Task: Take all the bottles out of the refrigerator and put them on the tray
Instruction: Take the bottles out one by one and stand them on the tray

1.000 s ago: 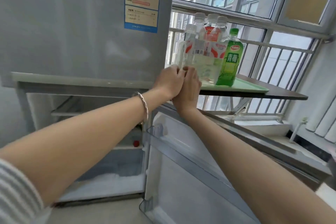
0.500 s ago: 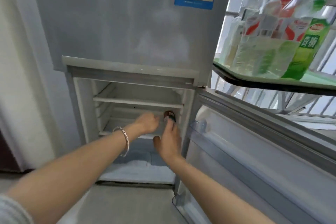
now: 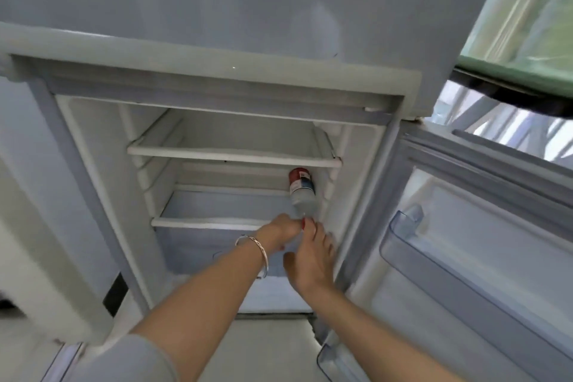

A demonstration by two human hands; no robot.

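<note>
Refrigerator [image 3: 93,164] fills frame, lower compartment open, smooth white plastic shelves bare. Green tray [image 3: 511,71] at upper right, blurred. Last bottle [image 3: 302,192]: clear plastic, red label, lying at right end of middle shelf, centre frame. Right hand [image 3: 313,257] grip wide, fingertips at bottle end; left hand [image 3: 283,231] grip curled, empty. Best: wrap the body, slick plastic may roll.

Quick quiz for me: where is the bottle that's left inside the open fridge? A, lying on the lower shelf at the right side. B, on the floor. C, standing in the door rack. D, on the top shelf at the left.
A: the bottle lies on its side on the lower shelf, against the right wall, with both hands just in front of it.
</note>
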